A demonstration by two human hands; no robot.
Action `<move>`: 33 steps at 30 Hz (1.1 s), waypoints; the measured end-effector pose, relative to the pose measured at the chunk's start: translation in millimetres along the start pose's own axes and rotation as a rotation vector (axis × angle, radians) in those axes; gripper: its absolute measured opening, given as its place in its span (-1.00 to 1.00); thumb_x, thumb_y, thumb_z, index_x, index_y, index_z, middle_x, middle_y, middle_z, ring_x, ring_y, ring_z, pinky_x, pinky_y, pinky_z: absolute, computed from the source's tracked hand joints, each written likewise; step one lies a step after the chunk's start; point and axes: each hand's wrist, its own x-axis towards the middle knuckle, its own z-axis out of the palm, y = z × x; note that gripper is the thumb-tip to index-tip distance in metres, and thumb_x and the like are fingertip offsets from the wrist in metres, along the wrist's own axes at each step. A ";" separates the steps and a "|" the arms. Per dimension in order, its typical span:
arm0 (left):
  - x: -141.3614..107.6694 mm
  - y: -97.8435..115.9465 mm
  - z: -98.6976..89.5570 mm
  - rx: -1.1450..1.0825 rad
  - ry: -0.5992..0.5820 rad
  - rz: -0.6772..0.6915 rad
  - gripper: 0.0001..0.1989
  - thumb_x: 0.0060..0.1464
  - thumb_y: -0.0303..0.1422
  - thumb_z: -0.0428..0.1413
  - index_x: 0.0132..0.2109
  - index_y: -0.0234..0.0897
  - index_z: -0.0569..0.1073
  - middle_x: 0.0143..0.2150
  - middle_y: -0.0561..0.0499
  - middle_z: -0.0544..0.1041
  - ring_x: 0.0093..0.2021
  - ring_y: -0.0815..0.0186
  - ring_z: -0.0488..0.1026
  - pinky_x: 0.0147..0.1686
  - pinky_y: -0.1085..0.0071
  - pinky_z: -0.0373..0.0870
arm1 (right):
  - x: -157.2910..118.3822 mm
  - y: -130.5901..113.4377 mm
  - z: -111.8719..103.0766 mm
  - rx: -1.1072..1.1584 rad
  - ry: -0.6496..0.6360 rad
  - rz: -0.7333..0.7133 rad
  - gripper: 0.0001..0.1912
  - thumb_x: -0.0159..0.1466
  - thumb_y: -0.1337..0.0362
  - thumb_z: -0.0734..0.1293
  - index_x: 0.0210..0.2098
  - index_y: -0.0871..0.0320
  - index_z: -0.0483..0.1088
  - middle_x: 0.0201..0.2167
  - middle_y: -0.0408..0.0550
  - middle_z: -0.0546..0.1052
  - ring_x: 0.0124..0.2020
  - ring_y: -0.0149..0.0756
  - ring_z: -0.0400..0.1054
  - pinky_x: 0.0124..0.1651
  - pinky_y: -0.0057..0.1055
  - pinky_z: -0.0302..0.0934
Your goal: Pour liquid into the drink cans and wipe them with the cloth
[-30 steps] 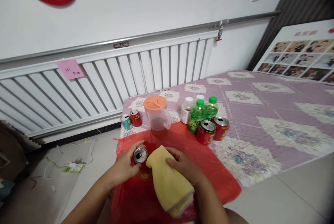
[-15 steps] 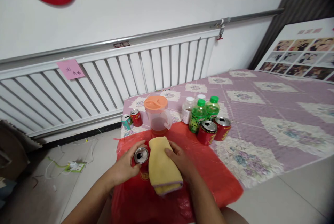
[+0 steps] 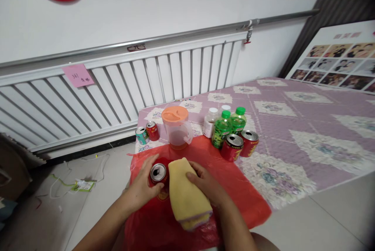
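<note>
A red drink can (image 3: pixel 158 173) with an opened silver top stands upright on the red plastic sheet (image 3: pixel 234 200). My left hand (image 3: pixel 145 184) curves around its left side, fingers stretched behind and thumb in front, spread wider than the can. Whether the fingertips touch it is hard to see. My right hand (image 3: pixel 202 180) grips a folded yellow cloth (image 3: pixel 187 196) just right of the can, thumb on top. The cloth's lower end hangs toward me. Behind it stands a clear plastic pitcher (image 3: pixel 176 134) with an orange lid.
A teal can (image 3: pixel 142 136) and a small red can (image 3: pixel 152 130) stand left of the pitcher. On the right are green-capped bottles (image 3: pixel 222 130), white-capped bottles (image 3: pixel 210 124) and two larger red cans (image 3: pixel 232 148). A white radiator (image 3: pixel 175 73) runs behind the flowered tablecloth (image 3: pixel 278 126).
My right hand has drawn the yellow cloth toward me and slightly right, away from the can. My left hand's fingers have loosened around the can, which stays nearly in place.
</note>
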 end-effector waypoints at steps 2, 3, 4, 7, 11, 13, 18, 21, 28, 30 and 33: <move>1.7 -0.7 3.8 -0.004 0.080 -0.012 -0.20 -0.12 -0.39 0.24 0.30 -0.21 0.22 0.35 -0.22 0.28 0.37 -0.04 0.20 0.36 -0.08 0.09 | 2.3 0.7 2.4 0.004 0.040 -0.011 -0.34 0.16 -0.06 0.44 0.17 0.07 0.33 0.16 0.08 0.51 0.00 -0.02 0.50 -0.05 -0.15 0.39; 2.5 -1.4 5.4 -0.010 0.106 -0.019 -0.22 -0.13 -0.37 0.25 0.28 -0.21 0.24 0.29 -0.21 0.34 0.32 -0.03 0.27 0.32 -0.09 0.15 | 3.5 1.2 3.7 0.004 0.046 -0.017 -0.34 0.16 -0.06 0.44 0.17 0.07 0.33 0.16 0.09 0.51 0.00 -0.02 0.49 -0.04 -0.14 0.38; 3.1 -2.2 6.6 -0.016 0.121 -0.024 -0.24 -0.13 -0.36 0.25 0.27 -0.20 0.26 0.23 -0.19 0.40 0.27 -0.02 0.33 0.29 -0.08 0.20 | 4.3 1.6 4.8 0.001 0.042 -0.022 -0.35 0.16 -0.05 0.44 0.16 0.07 0.32 0.15 0.09 0.51 0.00 -0.02 0.49 -0.04 -0.14 0.38; 3.5 -2.7 7.1 -0.034 0.125 -0.048 -0.27 -0.12 -0.34 0.23 0.25 -0.21 0.27 0.14 -0.16 0.46 0.20 0.01 0.40 0.25 -0.05 0.25 | 4.4 2.6 6.2 -0.046 -0.004 -0.032 -0.38 0.20 -0.02 0.41 0.18 0.08 0.31 0.13 0.07 0.53 0.00 -0.03 0.50 -0.03 -0.14 0.38; 2.2 -0.6 2.7 -0.087 0.044 -0.037 -0.26 -0.06 -0.32 0.19 0.29 -0.23 0.20 0.19 -0.18 0.43 0.23 0.05 0.39 0.26 0.01 0.25 | 2.0 2.5 3.1 -0.213 -0.027 -0.015 -0.42 0.23 0.06 0.38 0.18 0.12 0.32 0.13 0.09 0.52 0.01 -0.02 0.48 0.00 -0.13 0.37; 1.6 -0.6 0.4 -0.107 -0.011 -0.019 -0.24 -0.04 -0.34 0.17 0.32 -0.20 0.15 0.22 -0.16 0.41 0.25 0.08 0.37 0.29 0.03 0.23 | 2.4 3.0 1.1 -0.313 -0.007 -0.012 -0.46 0.24 0.12 0.37 0.17 0.13 0.34 0.12 0.09 0.53 0.04 -0.02 0.47 0.03 -0.12 0.36; 0.4 -3.1 -2.4 -0.185 -0.115 -0.036 -0.20 -0.06 -0.46 0.11 0.35 -0.13 0.09 0.30 -0.13 0.35 0.32 0.12 0.29 0.35 0.06 0.14 | 5.7 5.7 1.7 -0.333 0.047 -0.024 -0.45 0.23 0.12 0.37 0.18 0.16 0.33 0.14 0.11 0.51 0.07 0.00 0.44 0.07 -0.10 0.34; 0.0 -2.9 -2.9 -0.230 -0.147 -0.047 -0.17 -0.07 -0.49 0.08 0.36 -0.12 0.06 0.33 -0.12 0.32 0.35 0.13 0.25 0.35 0.07 0.13 | 4.7 5.3 4.8 -0.168 0.028 -0.062 -0.39 0.23 0.05 0.37 0.21 0.13 0.28 0.15 0.10 0.50 0.06 -0.02 0.46 0.02 -0.14 0.37; 0.8 -2.7 -2.8 -0.255 -0.154 -0.037 -0.17 -0.09 -0.49 0.08 0.36 -0.11 0.07 0.32 -0.10 0.33 0.34 0.13 0.26 0.35 0.08 0.14 | 6.7 6.0 4.3 -0.254 0.045 -0.028 -0.43 0.23 0.06 0.37 0.17 0.15 0.32 0.12 0.12 0.53 0.03 -0.01 0.48 0.01 -0.13 0.37; 0.2 -3.7 -2.4 -0.266 -0.160 -0.040 -0.17 -0.07 -0.48 0.08 0.36 -0.11 0.06 0.33 -0.11 0.32 0.35 0.14 0.26 0.36 0.08 0.13 | 8.5 7.8 2.6 -0.352 0.066 -0.011 -0.46 0.22 0.09 0.36 0.15 0.17 0.36 0.11 0.13 0.54 0.03 0.00 0.47 0.03 -0.12 0.36; -0.8 -4.7 -0.9 -0.257 -0.142 -0.045 -0.16 -0.06 -0.46 0.11 0.37 -0.09 0.05 0.37 -0.11 0.27 0.39 0.12 0.19 0.39 0.05 0.07 | 8.6 7.8 2.1 -0.355 0.084 -0.004 -0.44 0.22 0.07 0.36 0.15 0.17 0.37 0.12 0.13 0.53 0.04 -0.01 0.47 0.03 -0.13 0.36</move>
